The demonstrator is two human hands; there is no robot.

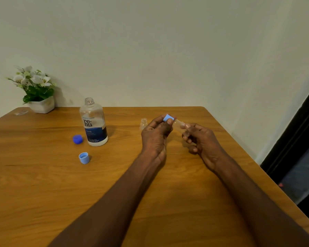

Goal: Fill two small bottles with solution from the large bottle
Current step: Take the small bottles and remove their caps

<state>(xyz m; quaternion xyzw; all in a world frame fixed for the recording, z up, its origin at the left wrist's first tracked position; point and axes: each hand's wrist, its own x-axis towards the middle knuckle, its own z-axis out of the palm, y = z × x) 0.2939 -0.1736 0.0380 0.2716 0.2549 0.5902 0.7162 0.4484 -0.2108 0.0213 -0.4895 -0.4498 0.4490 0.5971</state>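
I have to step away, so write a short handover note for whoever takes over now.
Left hand pinches a light blue cap at the mouth of a small bottle; right hand holds that bottle.
Second small bottle stands uncapped behind the left hand.
Large bottle is open; its dark blue cap and a spare light blue cap lie beside it.
Left: check fills, cap everything.

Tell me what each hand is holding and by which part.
The right hand grips a small clear bottle by its lower body; the left hand pinches the light blue cap at its neck.
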